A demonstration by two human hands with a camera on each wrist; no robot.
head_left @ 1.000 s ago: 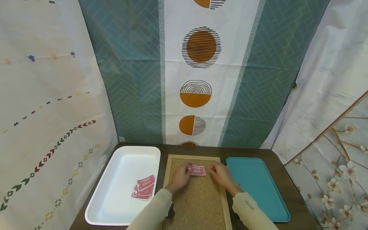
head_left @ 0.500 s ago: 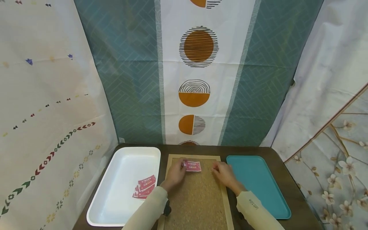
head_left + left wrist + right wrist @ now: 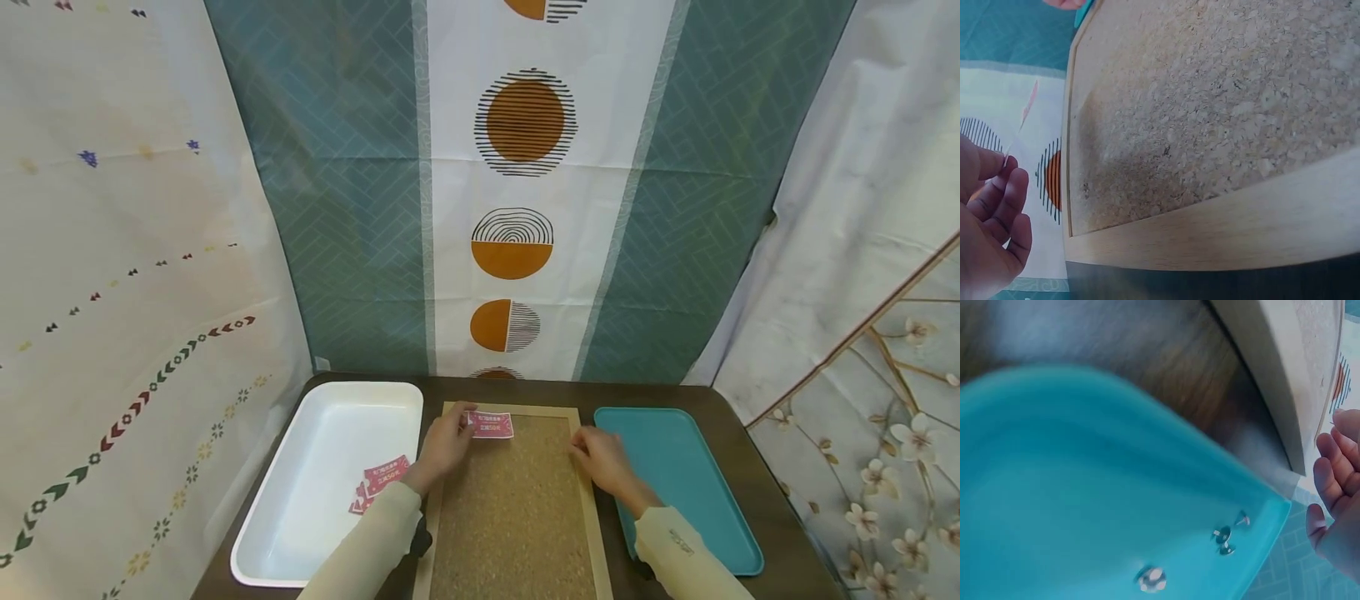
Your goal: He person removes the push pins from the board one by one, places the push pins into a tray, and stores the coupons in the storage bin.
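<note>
My left hand (image 3: 447,444) pinches a pink-red printed coupon (image 3: 491,425) by its left end, over the top left corner of a wood-framed cork board (image 3: 517,517). In the left wrist view the coupon (image 3: 1029,103) appears nearly edge-on, between thumb and forefinger. My right hand (image 3: 602,458) is beside the board's upper right edge, fingers bent. From the right wrist camera, the right hand (image 3: 1339,481) shows loosely curled fingers, with thumb and forefinger tips near each other. Whether something small sits between those tips cannot be made out.
A white tray (image 3: 315,483) on the left holds several pink-red coupons (image 3: 385,473). At the right is a teal tray (image 3: 697,492), with several metal thumbtacks (image 3: 1222,535) near one corner in the right wrist view. A patterned curtain hangs behind the dark table (image 3: 517,392).
My left hand has carried the coupon leftward and slightly up, to the board's top left corner. The right hand has drawn away to the right, toward the board's right edge.
</note>
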